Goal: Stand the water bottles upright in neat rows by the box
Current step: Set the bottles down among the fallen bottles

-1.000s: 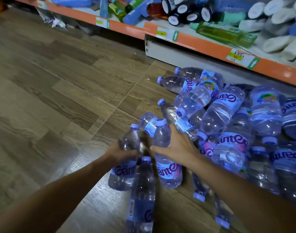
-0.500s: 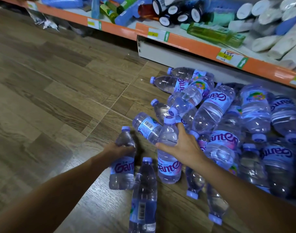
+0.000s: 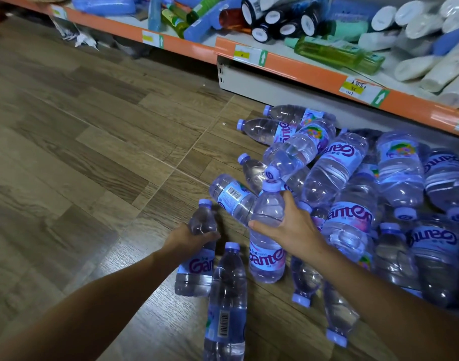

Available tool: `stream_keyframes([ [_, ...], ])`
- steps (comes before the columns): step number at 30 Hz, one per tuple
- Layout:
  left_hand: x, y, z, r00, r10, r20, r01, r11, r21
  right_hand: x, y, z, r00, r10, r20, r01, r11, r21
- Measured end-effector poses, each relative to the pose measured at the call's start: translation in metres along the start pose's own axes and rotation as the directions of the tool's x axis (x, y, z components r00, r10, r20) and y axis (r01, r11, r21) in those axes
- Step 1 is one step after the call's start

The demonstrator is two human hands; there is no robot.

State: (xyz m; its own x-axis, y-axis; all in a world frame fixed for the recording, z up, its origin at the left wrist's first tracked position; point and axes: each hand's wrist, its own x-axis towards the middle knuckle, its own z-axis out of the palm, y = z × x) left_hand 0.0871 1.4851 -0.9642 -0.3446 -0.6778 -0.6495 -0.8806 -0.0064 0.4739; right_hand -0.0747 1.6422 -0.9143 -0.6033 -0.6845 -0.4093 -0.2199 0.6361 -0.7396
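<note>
Wood-look floor [image 3: 93,157] runs under a low shop shelf [image 3: 301,71] with an orange edge. On that floor the left hand [image 3: 189,238] is curled round the shoulder of a standing water bottle [image 3: 194,267], its purple "Gan…" label showing below the fingers. Just right of it, the right hand [image 3: 288,227] grips a second bottle [image 3: 267,235] below its blue cap, thumb in front, fingers behind; this one reads "Ganten" and stands nearly upright. A third bottle [image 3: 227,303], barcode facing the camera, stands just in front of the left-hand bottle, nearer the camera.

Right of the held bottles lies the pile of bottles [image 3: 366,194], tumbled on their sides against the shelf base, several showing "Ganten" upside down. One bottle with a barcode label [image 3: 232,196] lies just behind the right hand's bottle.

On the shelf above the pile lie a green bottle [image 3: 335,52], white tubes [image 3: 436,66] and dark bottles with white caps [image 3: 275,19]; the yellow price tags [image 3: 353,87] are too blurred to read.

Against half a second ago, both hands hold the same bottles in nearly the same spots.
</note>
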Motion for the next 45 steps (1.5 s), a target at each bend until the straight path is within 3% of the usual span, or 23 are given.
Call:
stream_keyframes([
  [5,0.013,0.008,-0.011,0.993,-0.071,-0.096,0.047,0.972,-0.232,0.0,0.003,0.0,1.0,-0.007,0.001,0.007,1.0,0.012],
  [9,0.019,0.02,-0.018,0.98,-0.183,-0.08,0.113,0.838,-0.534,0.001,0.004,0.003,0.999,0.011,-0.032,-0.011,1.0,0.005],
  [14,0.013,0.039,-0.008,0.998,-0.041,0.056,0.063,0.886,-0.46,0.01,-0.004,0.005,0.995,0.033,0.091,-0.022,0.992,-0.123],
  [18,0.004,0.036,0.008,0.998,-0.069,-0.012,0.057,0.904,-0.425,0.006,-0.011,0.019,0.985,0.028,0.168,0.034,0.936,-0.351],
  [23,-0.029,0.026,0.039,0.993,0.038,-0.108,-0.071,0.942,-0.328,-0.002,-0.007,0.024,0.98,-0.098,0.171,0.167,0.874,-0.457],
  [26,-0.048,0.009,0.057,0.964,0.243,-0.108,-0.263,0.932,-0.249,-0.02,0.011,0.034,0.978,-0.091,0.187,0.176,0.841,-0.512],
  [29,-0.062,0.005,0.066,0.935,0.341,-0.098,-0.353,0.923,-0.156,-0.031,0.019,0.038,0.976,-0.087,0.2,0.185,0.815,-0.549],
  [30,-0.063,0.008,0.065,0.903,0.41,-0.129,-0.419,0.906,-0.059,-0.031,0.02,0.037,0.975,-0.091,0.203,0.192,0.804,-0.562],
  [32,-0.056,0.012,0.062,0.739,0.642,-0.206,-0.62,0.767,0.166,-0.028,0.022,0.034,0.972,-0.102,0.213,0.212,0.773,-0.598],
  [33,-0.049,0.013,0.062,0.643,0.743,-0.187,-0.694,0.668,0.269,-0.027,0.024,0.034,0.968,-0.109,0.228,0.232,0.741,-0.63],
  [35,-0.039,0.015,0.062,0.498,0.867,0.008,-0.793,0.452,0.409,-0.026,0.03,0.038,0.961,-0.119,0.25,0.262,0.687,-0.678],
  [37,-0.027,0.007,0.064,0.475,0.86,0.185,-0.808,0.343,0.48,-0.025,0.037,0.042,0.964,-0.123,0.235,0.251,0.707,-0.662],
  [40,-0.017,-0.002,0.073,0.519,0.789,0.33,-0.796,0.304,0.524,-0.023,0.041,0.032,0.966,-0.12,0.228,0.235,0.772,-0.59],
  [43,-0.017,-0.005,0.075,0.394,0.853,0.341,-0.872,0.23,0.432,-0.019,0.04,0.012,0.949,-0.118,0.294,0.271,0.781,-0.563],
  [45,-0.018,-0.004,0.073,0.369,0.878,0.305,-0.855,0.191,0.483,-0.016,0.043,0.005,0.945,-0.125,0.302,0.28,0.788,-0.549],
])
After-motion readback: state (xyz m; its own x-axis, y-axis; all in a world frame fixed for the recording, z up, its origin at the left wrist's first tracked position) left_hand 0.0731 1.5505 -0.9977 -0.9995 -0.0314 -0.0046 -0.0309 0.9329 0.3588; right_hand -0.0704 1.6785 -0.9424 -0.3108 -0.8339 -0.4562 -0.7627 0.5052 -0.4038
